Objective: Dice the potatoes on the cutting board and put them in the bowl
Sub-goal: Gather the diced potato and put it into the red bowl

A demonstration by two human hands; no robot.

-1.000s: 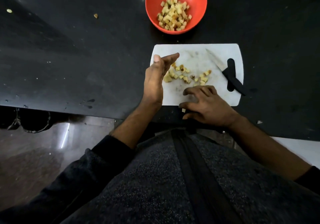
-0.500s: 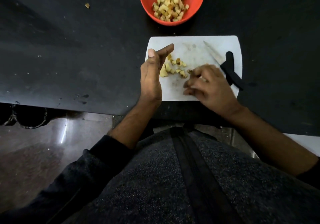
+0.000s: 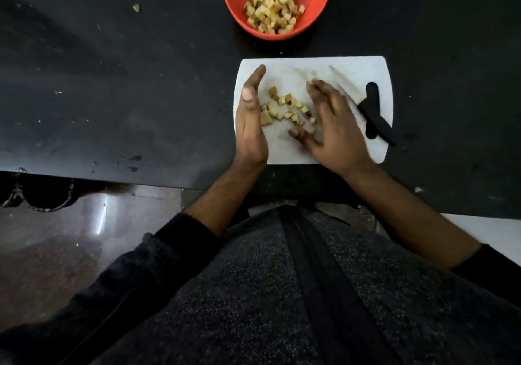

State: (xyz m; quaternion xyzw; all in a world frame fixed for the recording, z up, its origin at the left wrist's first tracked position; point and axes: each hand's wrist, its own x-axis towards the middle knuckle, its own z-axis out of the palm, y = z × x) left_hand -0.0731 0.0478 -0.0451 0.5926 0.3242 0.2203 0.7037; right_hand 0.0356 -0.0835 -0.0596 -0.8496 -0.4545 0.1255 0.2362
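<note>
1. Now, at the black table (image 3: 112,82), I gather the last pale yellow diced potato pieces (image 3: 284,108) on the white plastic cutting board (image 3: 310,71).
2. Left hand (image 3: 251,122): it stands on edge at the board's left side, fingers straight and together, forming a wall that touches the nearest pieces. It holds nothing.
3. Right hand (image 3: 332,127): it lies just right of the pile, fingers spread and relaxed, thumb low toward the near edge. It is blurred, and I cannot tell whether its fingertips touch any pieces; it grips nothing.
4. The pieces lie scattered between the two hands, in a loose band running from the left hand toward the right thumb. My left hand is the nearer one, already against them.
5. The round red bowl (image 3: 234,6), part full of diced potato, sits on the table beyond the board's far edge, well apart from the pile and straight ahead of it.
6. The black-handled knife (image 3: 375,119) rests on the board's right side, behind my right hand.
7. In my judgement the dicing is done; next the hands must close on the pile, scoop it and carry it forward to the bowl. Small pieces could slip out at the open near side.
</note>
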